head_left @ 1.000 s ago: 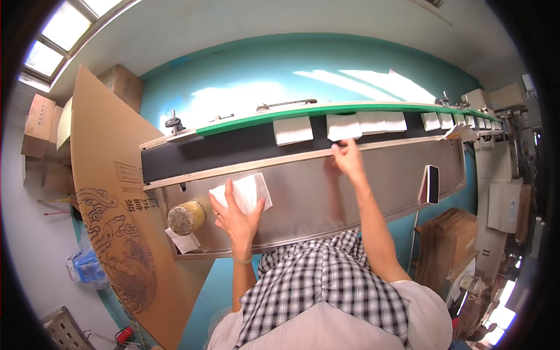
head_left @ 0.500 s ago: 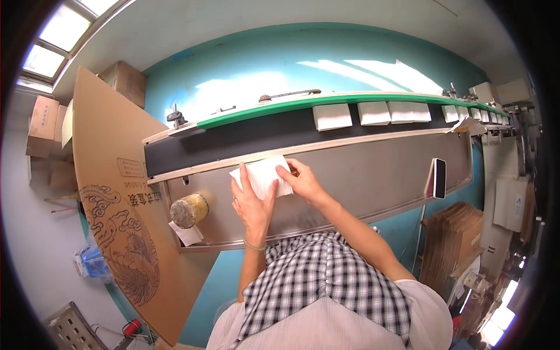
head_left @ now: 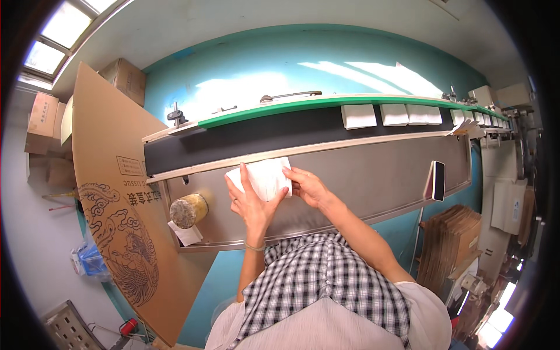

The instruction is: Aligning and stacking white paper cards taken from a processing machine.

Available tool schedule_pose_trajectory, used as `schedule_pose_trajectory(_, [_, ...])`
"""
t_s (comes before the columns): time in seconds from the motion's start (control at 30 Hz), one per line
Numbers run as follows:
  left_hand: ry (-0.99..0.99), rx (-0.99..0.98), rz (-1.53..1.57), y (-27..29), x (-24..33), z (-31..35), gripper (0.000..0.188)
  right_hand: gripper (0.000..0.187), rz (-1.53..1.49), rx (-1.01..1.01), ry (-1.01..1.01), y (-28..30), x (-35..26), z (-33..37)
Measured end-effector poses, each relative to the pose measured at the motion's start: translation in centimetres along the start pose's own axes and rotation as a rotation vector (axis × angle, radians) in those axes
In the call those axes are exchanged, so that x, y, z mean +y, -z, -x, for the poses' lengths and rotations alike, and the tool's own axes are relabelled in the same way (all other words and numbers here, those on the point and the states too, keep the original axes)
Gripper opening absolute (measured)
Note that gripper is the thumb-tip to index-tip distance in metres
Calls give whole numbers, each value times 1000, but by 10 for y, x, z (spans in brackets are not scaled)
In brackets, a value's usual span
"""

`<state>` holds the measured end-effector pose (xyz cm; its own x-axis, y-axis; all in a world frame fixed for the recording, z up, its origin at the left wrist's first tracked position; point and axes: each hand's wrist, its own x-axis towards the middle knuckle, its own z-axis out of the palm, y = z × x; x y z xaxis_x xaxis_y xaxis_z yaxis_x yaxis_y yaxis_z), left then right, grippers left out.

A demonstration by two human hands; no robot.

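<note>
white, thin and papery: held as a folded stack (head_left: 265,178) between the fingers of the left hand (head_left: 254,210) and the fingers of the right hand (head_left: 310,189), over the grey metal counter (head_left: 373,172). gripped from the left side by the left fingers, with one finger laid along the top face and the thumb near the close right corner; pinched along the right edge by the right fingers. hard to say fairly from overhead whether resting on the metal or lifted just clear of it. seems, in judgement, to be at the step of steadying and squaring between both hands. calls next, probably, for light, even pressure from both sets of fingers, enough to bring the layers flush without crushing them. looks squarish and soft, with faint lines across the top and fairly straight edges. matched in colour by similar white stacks (head_left: 359,116) on the black strip (head_left: 251,143), beyond and to the right of the right fingers. flanked, near and left of the left fingers, by a yellowish cylinder (head_left: 189,210).
</note>
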<state>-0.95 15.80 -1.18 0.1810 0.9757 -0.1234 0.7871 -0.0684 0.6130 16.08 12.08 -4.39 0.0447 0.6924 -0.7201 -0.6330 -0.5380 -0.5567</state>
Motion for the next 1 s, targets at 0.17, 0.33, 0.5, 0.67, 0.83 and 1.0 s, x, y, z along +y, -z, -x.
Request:
schedule_pose_trajectory(0.17, [4,-10,15,1,-3,-1,122,43,212,43,167,-8,8,0])
schedule_pose_trajectory(0.33, [41,-45,121,3,-6,-2,119,47,579,67,469,-14,16,-8])
schedule_pose_trajectory(0.5, [34,-68,133,9,-10,-4,117,50,548,109,447,-13,14,-18])
schedule_pose_trajectory(0.67, [12,-71,170,11,-11,-4,114,55,518,103,427,-15,14,-14])
schedule_pose_trajectory(0.83, [36,-79,191,12,-13,-7,109,57,623,121,413,-18,14,-13])
schedule_pose_trajectory(1.0, [35,-83,173,12,-11,-8,109,44,718,220,358,-18,15,-14])
